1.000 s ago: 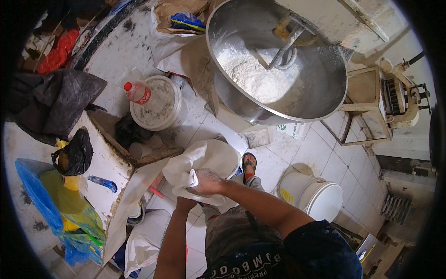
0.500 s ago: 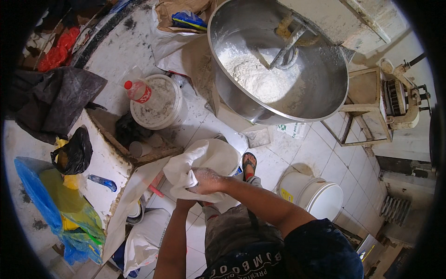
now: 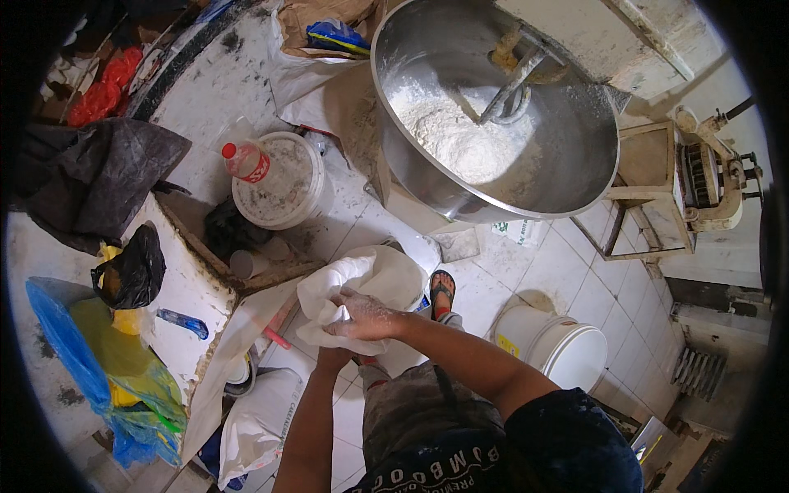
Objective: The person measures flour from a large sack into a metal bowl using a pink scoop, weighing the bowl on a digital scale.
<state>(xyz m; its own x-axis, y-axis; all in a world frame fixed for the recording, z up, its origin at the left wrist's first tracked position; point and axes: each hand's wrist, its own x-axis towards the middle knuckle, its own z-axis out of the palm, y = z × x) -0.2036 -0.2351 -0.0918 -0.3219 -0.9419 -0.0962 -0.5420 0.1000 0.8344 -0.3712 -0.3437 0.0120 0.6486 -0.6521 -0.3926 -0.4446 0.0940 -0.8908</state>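
Head view, looking down: nearest, the person's two forearms meet in front of the waist. The right hand, dusted white, lies closed over the gathered top of a white sack, its fingers pinched down on the cloth. The left hand comes up beneath it and is mostly hidden by the right wrist and the fabric, so I cannot tell whether its fingers are shut or apart. The sack hangs in the air above the tiled floor, just in front of a sandalled foot.

My judgement of the risks: the grip is on loose, floury cloth, so the sack could slip or its mouth sag open and shed powder onto the tiles, which already look dusty and could turn slick underfoot.

Left of the hands, the corner of a white counter juts close and might snag the fabric. Further off stands a lidded white bucket with a red-capped bottle on top, easy to knock over. Farthest, the big steel mixer bowl holds flour around its hook.
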